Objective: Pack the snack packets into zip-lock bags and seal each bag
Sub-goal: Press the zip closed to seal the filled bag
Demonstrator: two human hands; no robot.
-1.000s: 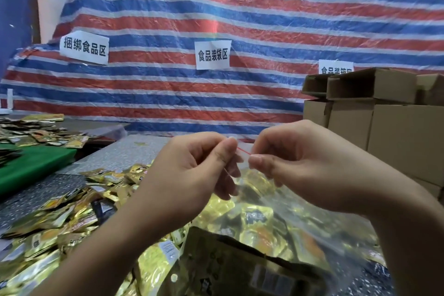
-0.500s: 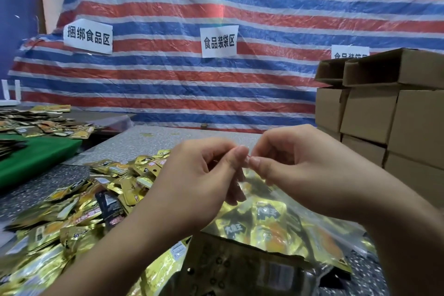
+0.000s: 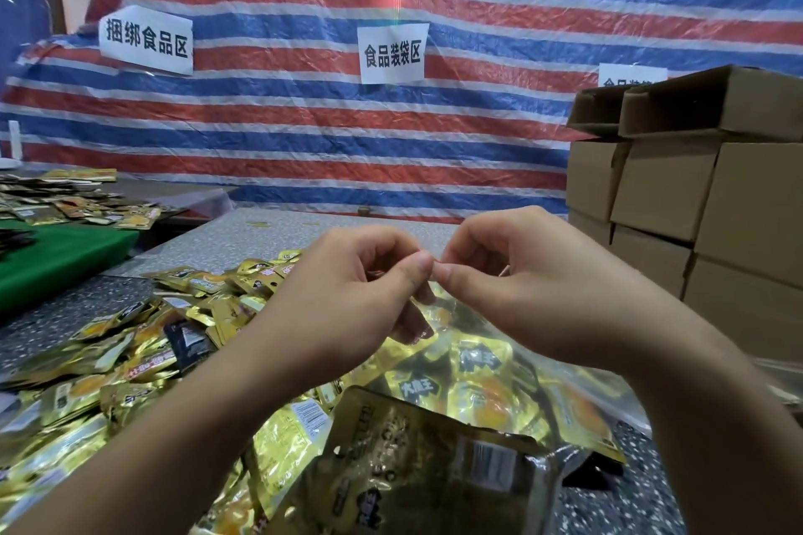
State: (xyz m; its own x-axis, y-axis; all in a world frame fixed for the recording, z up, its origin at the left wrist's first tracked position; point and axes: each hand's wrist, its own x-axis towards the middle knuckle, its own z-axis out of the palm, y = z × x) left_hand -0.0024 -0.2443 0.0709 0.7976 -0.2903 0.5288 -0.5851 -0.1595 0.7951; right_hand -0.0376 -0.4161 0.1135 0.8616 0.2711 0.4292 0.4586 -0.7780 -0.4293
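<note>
A clear zip-lock bag (image 3: 512, 365) filled with several gold snack packets hangs from my two hands above the table. My left hand (image 3: 360, 291) and my right hand (image 3: 521, 278) meet thumb to thumb at the bag's top edge, each pinching the zip strip between thumb and forefinger. The strip itself is mostly hidden by my fingers. A large heap of loose gold snack packets (image 3: 130, 352) covers the speckled table (image 3: 226, 243) to the left and below the bag. A bigger gold pouch (image 3: 417, 465) lies at the near edge.
Stacked cardboard boxes (image 3: 695, 195) stand at the right, the top ones open. A green board (image 3: 61, 261) and another spread of packets (image 3: 65, 204) lie at the far left. A striped tarpaulin with paper signs (image 3: 393, 53) hangs behind.
My hands have come together on the bag's top edge and lowered a little. The red zip line seen between my fingers a second ago is now covered.
</note>
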